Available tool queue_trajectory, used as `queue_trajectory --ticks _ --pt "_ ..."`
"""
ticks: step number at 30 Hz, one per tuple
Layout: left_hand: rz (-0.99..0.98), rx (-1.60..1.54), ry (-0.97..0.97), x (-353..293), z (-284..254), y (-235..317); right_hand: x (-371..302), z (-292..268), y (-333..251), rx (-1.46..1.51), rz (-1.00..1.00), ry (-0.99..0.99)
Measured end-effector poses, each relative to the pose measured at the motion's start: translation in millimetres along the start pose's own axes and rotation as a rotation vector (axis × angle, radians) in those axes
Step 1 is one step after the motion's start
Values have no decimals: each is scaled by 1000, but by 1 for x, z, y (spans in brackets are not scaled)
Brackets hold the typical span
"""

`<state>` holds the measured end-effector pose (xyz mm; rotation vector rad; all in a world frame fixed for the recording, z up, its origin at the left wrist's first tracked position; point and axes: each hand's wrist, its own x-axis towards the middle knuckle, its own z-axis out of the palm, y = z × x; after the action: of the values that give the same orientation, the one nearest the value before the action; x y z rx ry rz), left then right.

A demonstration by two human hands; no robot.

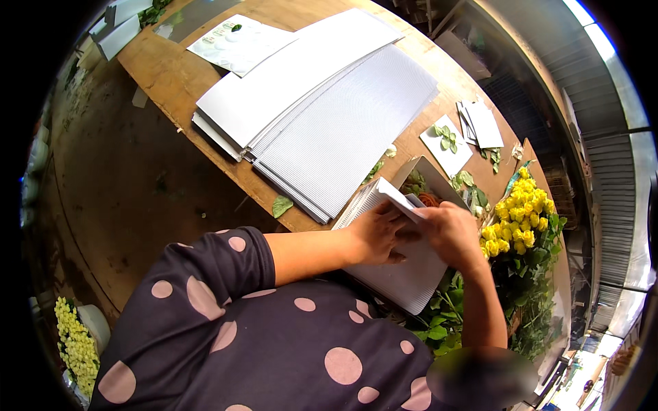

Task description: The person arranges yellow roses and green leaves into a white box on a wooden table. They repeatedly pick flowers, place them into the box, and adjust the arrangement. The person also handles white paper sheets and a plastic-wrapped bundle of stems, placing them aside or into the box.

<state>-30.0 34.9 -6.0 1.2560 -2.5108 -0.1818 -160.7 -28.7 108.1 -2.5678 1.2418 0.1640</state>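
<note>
On the brown wooden tabletop (pixel 161 85), flat white corrugated cardboard sheets (pixel 346 120) lie stacked. To their right, the left hand (pixel 380 235), half-open, contacts 1 folded white corrugated cardboard wrap (pixel 411 281) at the near edge; its grip cannot be determined. The right hand (pixel 450 235), closed, pinches the wrap's upper flap. Yellow roses (pixel 524 216) lie rightmost.

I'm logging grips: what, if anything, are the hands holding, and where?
A white, ribbed, folded cardboard wrap: the right hand grips its far edge; the left hand lies against its near face, and whether that grips cannot be told.
</note>
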Motion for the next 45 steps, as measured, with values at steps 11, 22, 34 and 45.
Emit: queue_trajectory --ticks 11,22,34,45 --pt "162 -196 272 -2 8 1 4 6 4 65 -278 -134" --pt "332 -586 -99 -34 -33 11 -21 40 -27 -342 -364 -210" --pt "267 -12 -56 -26 -31 27 -23 27 16 434 -99 -384" --pt "197 -81 -239 -21 -46 23 18 147 273 -10 734 -284"
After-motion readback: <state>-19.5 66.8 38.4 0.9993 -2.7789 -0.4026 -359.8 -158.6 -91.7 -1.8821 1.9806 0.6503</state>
